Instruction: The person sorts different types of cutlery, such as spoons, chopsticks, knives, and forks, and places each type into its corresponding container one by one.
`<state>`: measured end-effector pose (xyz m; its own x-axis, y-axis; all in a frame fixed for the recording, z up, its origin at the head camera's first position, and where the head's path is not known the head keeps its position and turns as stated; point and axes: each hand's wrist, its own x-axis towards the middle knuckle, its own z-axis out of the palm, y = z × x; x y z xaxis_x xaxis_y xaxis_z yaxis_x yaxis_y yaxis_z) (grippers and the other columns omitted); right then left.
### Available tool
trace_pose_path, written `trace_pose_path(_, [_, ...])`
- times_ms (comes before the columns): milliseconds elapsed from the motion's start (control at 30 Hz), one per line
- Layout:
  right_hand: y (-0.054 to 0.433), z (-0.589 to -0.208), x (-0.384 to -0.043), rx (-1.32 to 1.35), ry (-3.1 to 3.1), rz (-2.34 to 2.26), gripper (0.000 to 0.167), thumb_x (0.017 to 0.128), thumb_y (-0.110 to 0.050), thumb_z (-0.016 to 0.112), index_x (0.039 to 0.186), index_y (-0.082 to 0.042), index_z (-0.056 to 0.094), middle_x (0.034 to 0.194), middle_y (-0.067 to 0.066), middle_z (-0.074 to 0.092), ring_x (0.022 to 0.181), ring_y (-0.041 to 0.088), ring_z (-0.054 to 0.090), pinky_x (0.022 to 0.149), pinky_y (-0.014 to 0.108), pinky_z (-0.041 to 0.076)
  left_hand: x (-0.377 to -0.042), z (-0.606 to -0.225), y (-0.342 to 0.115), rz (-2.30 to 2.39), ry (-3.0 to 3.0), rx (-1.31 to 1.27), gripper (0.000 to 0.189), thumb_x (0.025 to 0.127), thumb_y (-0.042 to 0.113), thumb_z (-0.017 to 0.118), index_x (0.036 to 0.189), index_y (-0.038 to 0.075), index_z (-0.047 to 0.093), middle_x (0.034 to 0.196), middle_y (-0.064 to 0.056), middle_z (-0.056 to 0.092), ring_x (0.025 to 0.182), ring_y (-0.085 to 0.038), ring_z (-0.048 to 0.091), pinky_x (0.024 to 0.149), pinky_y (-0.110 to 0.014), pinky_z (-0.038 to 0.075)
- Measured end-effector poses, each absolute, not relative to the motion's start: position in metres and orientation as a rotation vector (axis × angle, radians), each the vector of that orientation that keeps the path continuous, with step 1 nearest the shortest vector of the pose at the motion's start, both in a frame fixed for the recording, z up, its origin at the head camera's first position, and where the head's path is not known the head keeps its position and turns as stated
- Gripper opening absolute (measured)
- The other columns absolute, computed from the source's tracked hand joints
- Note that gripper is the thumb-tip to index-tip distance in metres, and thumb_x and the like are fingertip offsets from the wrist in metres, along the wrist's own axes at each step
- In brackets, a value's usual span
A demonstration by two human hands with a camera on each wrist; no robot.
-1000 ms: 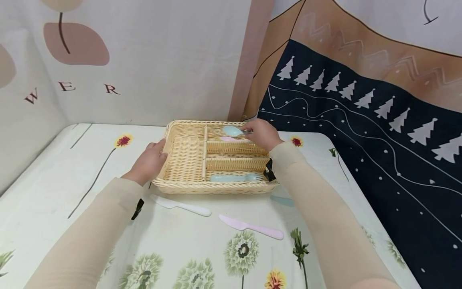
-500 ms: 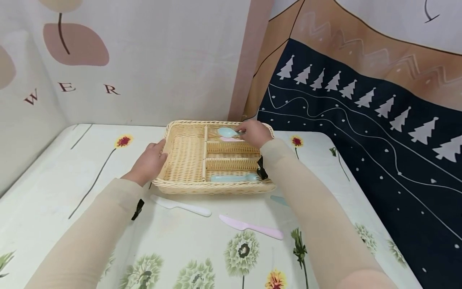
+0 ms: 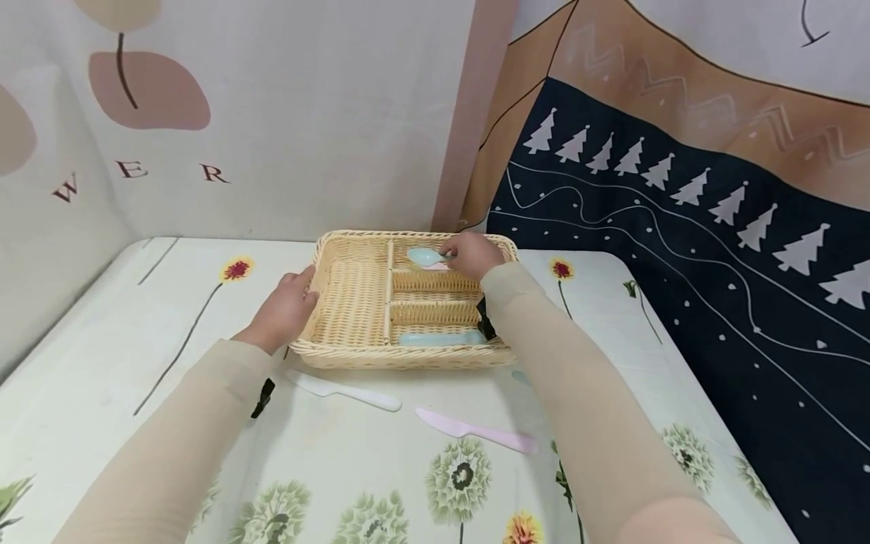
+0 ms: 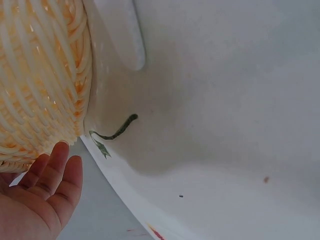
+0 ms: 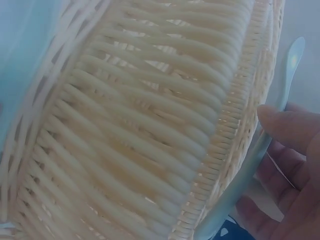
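My left hand [image 3: 284,308] holds the left rim of a woven wicker basket [image 3: 408,359] with compartments; in the left wrist view its fingers [image 4: 67,192] lie against the outer wall. At the back right compartment, my right hand [image 3: 473,255] pinches the handle of a light blue spoon [image 3: 424,257], its bowl pointing left. The right wrist view shows that spoon [image 5: 240,175] between thumb and fingers, beside the wicker wall. Under it, a pink piece [image 3: 435,266] is partly seen in that compartment. A light blue utensil [image 3: 438,339] lies in the front right compartment, its right end hidden by my sleeve.
In front of the basket, a white knife [image 3: 343,390] and a pink knife [image 3: 476,431] lie on the flowered tablecloth [image 3: 353,453]. A bit of a light blue piece [image 3: 519,376] shows beside my right sleeve. Printed curtains [image 3: 306,113] hang behind the table.
My right hand has moved left and slightly lower with the spoon, deeper over the back right compartment. My left hand has stayed on the basket's rim.
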<state>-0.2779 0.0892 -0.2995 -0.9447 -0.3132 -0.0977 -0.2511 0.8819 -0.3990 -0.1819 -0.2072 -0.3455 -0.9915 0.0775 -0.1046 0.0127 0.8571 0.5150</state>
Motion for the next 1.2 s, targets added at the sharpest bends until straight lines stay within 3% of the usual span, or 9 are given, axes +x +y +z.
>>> trace_pose_path(1200, [0.091, -0.309, -0.282, -0.368, 2.86, -0.657, 0.035, 0.093, -0.009, 0.062, 0.127, -0.017, 0.065, 0.13, 0.004, 0.06, 0.12, 0.022, 0.054, 0.103, 0.039, 0.044, -0.181, -0.346, -0.206, 0.772, 2.921, 0.023, 0.056, 0.105, 0.017, 0.03, 0.153, -0.003, 0.008, 0.143, -0.032, 0.027, 0.132, -0.046, 0.036, 0.11, -0.056, 0.031])
